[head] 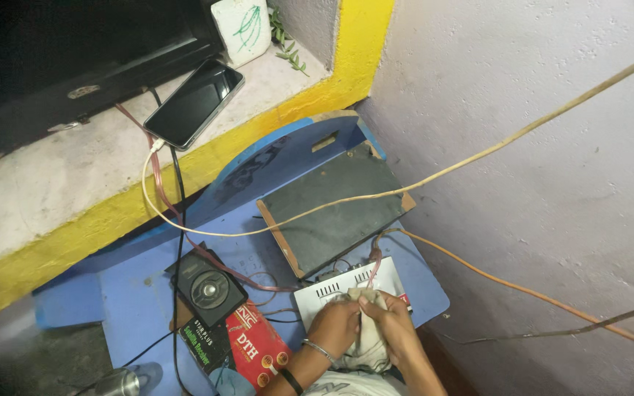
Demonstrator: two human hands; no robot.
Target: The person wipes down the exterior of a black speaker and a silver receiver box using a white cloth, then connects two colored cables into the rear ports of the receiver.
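Right now I have my left hand (334, 328) and right hand (392, 326) both clenched on a pale cloth (366, 323), pressed onto the white box (332, 290) on the blue table (141, 293); I'd keep strokes short, clear of the wires (376, 253)

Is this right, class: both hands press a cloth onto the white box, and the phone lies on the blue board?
Not quite. In the head view, both hands do press the cloth onto the white box, but the phone lies on the ledge.

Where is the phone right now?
The phone lies screen-up on the pale ledge at the upper left of the head view, beside the black box, with a cable plugged into its lower end.
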